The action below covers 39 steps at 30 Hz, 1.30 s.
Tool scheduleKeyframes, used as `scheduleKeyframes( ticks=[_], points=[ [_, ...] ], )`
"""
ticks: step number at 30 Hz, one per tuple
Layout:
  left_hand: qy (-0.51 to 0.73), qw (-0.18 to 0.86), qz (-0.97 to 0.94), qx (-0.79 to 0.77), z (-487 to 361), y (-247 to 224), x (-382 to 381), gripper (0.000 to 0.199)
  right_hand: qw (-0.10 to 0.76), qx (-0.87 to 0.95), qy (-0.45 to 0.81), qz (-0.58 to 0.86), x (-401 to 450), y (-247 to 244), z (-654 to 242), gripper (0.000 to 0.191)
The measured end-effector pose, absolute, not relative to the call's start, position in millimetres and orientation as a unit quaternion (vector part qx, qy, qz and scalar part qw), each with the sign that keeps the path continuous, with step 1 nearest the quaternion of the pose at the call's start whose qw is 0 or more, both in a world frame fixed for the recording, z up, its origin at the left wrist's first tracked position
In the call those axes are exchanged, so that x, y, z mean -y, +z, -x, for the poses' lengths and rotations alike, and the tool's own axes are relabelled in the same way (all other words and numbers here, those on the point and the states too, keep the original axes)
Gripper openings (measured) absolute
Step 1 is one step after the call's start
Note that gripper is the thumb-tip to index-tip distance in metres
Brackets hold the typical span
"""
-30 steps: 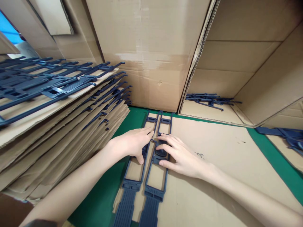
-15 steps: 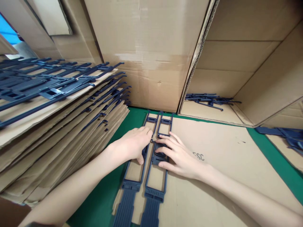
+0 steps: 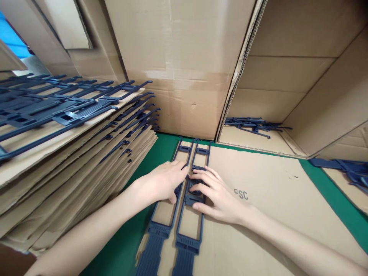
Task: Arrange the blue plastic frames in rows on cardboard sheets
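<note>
Two long dark blue plastic frames lie side by side on a flat cardboard sheet (image 3: 270, 184). My left hand (image 3: 165, 181) rests palm down over the middle of the left frame (image 3: 159, 229) and hides that part. On the right frame (image 3: 188, 242), the spread fingers of my right hand (image 3: 214, 193) touch the middle section, around a dark round part (image 3: 194, 188). The fingers of my left hand point toward those of my right hand, close to them. Whether my left fingers grip anything is hidden.
At left, a tall stack of cardboard sheets (image 3: 86, 168) holds many blue frames (image 3: 71, 107) between its layers. An upright cardboard box (image 3: 178, 69) stands behind. An open box (image 3: 276, 73) at right contains blue pieces (image 3: 253, 124). More parts (image 3: 342, 165) lie far right.
The whole view has shifted slightly, with things appearing a little lower. My left hand has moved slightly right, nearer my right hand. Both hands remain over the frames.
</note>
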State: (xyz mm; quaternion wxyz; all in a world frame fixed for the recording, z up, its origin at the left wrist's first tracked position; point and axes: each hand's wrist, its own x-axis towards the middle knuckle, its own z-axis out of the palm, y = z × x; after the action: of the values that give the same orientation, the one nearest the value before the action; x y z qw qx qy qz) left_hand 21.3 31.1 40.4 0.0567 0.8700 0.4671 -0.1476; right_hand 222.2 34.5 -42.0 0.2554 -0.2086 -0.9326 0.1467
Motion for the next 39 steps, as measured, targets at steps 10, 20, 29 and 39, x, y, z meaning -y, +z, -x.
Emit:
scheduleKeyframes(
  ticks=[10, 20, 29, 39],
  points=[
    [-0.148, 0.074, -0.870, -0.464, -18.0, 40.5, -32.4, 0.072, 0.260, 0.924, 0.181, 0.215, -34.8, -46.1, -221.8, 0.029],
    [-0.151, 0.072, -0.869, -0.466, -14.1, 42.0, -32.8, 0.073, 0.246, 0.937, 0.161, 0.191, -35.3, -45.7, -223.0, 0.039],
    [-0.002, 0.012, -0.897, -0.442, -22.9, 26.6, -45.7, 0.081, 0.344, 0.895, 0.158, 0.236, -51.4, -1.5, -232.3, 0.016],
    [0.031, 0.048, -0.890, -0.453, -41.3, -15.8, -51.5, 0.068, 0.349, 0.899, 0.063, 0.258, 38.0, 108.7, -266.4, 0.021]
  ],
)
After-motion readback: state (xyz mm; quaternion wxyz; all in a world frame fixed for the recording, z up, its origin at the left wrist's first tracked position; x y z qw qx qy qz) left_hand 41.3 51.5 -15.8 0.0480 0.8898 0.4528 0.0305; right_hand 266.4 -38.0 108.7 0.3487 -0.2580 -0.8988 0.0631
